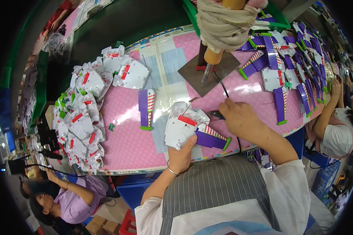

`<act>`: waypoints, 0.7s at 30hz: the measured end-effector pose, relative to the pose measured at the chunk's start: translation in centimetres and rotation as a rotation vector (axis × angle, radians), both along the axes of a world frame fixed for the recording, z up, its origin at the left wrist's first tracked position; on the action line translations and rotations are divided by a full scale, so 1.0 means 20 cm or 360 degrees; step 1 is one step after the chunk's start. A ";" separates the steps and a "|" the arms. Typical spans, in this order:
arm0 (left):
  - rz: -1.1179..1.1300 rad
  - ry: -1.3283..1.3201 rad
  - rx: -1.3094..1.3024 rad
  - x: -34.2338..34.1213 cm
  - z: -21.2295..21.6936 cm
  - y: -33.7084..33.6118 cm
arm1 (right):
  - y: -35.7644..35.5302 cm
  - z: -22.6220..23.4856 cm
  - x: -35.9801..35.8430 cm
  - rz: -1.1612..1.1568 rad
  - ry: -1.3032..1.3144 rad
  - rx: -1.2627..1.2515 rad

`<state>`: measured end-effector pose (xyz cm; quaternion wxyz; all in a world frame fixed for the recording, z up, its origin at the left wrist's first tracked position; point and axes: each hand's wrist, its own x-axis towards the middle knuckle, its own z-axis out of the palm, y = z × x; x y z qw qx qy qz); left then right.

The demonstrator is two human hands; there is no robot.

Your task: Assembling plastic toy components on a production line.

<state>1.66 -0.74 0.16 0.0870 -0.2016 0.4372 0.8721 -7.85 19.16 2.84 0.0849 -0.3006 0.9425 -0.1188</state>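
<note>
My left hand [180, 156] grips the lower edge of a white plastic toy shell [176, 131] with a red strip across it. A purple wing [211, 139] with a red-and-white striped edge and green tip sits at the shell's right side. My right hand [241, 119] is closed around a dark-handled tool [217, 114], whose tip is at the shell's upper right; its exact kind is unclear. Above hangs a soldering iron [208, 70] with a wooden, cloth-wrapped handle, tip down over a dark square plate [188, 72].
A loose purple wing [146, 109] lies on the pink table mat [121, 145]. White shells [80, 121] are heaped at the left, shells with purple wings [276, 58] at the right. A green crate [280, 21] stands at the back. Other people sit at both sides.
</note>
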 end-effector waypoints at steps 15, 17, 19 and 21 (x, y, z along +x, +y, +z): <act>-0.0034 0.0120 -0.0194 -0.02 0.03 0.00 | -0.07 0.04 -0.01 0.0184 -0.0012 -0.0070; -0.0039 0.0127 -0.0247 -0.02 0.03 0.00 | -0.07 0.02 -0.01 0.0202 -0.0021 0.0017; -0.0023 0.0127 -0.0329 -0.01 0.03 0.00 | -0.07 0.05 -0.02 0.0236 0.0058 0.0058; 0.0061 0.0084 -0.0314 -0.03 0.02 0.02 | -0.08 0.09 -0.04 0.0295 0.0179 0.0147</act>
